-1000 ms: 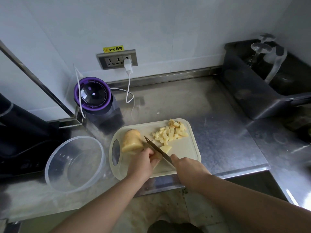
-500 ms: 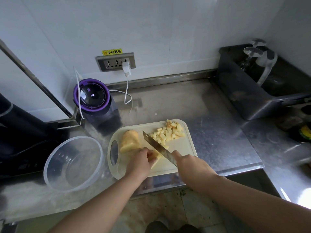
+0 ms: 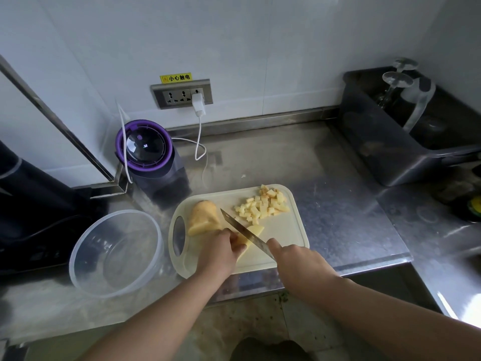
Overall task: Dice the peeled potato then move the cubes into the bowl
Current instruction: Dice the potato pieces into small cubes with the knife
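A pale cutting board (image 3: 291,230) lies on the steel counter. A big peeled potato chunk (image 3: 203,217) rests at its left end. Several small potato cubes (image 3: 263,207) are heaped at the board's far right. My left hand (image 3: 218,252) presses down a flat potato slice (image 3: 253,230) near the board's front. My right hand (image 3: 299,261) grips a knife (image 3: 244,231), its blade laid diagonally across that slice. A clear plastic bowl (image 3: 78,256) stands to the left of the board with nothing in it.
A purple-lidded appliance (image 3: 145,152) with a white cable stands behind the board. A dark tub (image 3: 377,142) with glassware sits at the back right. A black appliance (image 3: 31,204) is at far left. The counter's front edge runs just below the board.
The knife blade has come down and forward across the slice under my left hand. The bowl, chunk and cube heap have stayed where they were.
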A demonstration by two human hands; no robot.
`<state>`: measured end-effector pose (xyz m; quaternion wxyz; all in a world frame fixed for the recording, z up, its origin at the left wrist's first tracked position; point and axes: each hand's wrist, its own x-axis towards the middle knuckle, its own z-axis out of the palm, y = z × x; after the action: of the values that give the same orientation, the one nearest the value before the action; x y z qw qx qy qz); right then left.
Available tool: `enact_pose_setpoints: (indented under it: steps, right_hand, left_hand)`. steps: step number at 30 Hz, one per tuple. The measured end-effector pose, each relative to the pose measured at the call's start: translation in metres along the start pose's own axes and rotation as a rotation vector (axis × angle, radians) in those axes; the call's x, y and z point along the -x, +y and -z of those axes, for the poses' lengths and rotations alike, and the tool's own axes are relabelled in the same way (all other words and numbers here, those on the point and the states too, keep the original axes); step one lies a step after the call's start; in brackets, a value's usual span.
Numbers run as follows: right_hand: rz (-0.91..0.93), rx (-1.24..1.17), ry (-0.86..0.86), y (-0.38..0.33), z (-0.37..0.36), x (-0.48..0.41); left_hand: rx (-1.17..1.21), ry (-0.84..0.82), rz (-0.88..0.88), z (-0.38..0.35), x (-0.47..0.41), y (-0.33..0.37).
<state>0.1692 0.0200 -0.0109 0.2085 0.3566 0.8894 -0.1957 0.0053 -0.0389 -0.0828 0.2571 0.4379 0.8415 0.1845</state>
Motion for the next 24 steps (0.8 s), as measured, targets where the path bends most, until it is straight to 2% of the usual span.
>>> enact_pose_setpoints:
  steps: [10, 24]
  right_hand:
    - [0.015, -0.028, -0.068, -0.005, -0.014, -0.03]
    - [-0.013, -0.005, 0.038, 0.0, 0.0, -0.013]
  left_hand:
    - [0.047, 0.0, 0.027, -0.003, 0.0, 0.0]
    - [0.129, -0.018, 0.051, 0.006, 0.009, -0.004]
